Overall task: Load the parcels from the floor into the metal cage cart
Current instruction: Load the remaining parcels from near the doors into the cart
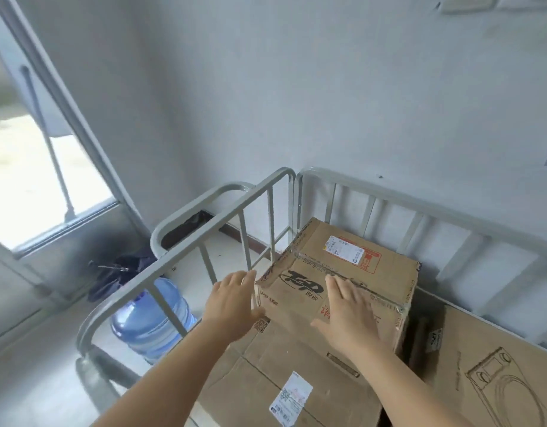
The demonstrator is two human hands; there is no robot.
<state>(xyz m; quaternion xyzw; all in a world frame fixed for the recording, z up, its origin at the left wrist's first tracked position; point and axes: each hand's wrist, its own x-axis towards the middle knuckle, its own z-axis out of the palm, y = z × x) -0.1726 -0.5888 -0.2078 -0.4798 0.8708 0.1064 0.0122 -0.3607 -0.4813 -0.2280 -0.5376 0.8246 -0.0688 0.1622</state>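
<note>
A brown cardboard parcel (352, 266) with a white shipping label and a black logo sits inside the grey metal cage cart (204, 211), at its far left corner. My left hand (232, 303) is flat against the parcel's left side, fingers apart. My right hand (349, 306) lies spread on its near top edge and front face. Neither hand wraps around it. The parcel rests on a flatter cardboard parcel (284, 380) with its own label. A third parcel (494, 374), printed with a line drawing, lies at the right.
A blue water jug (148, 322) stands on the floor just outside the cart's left rail. A dark bag (118, 275) lies behind it near the wall. An open doorway (34, 167) is at the left. A white wall closes the far side.
</note>
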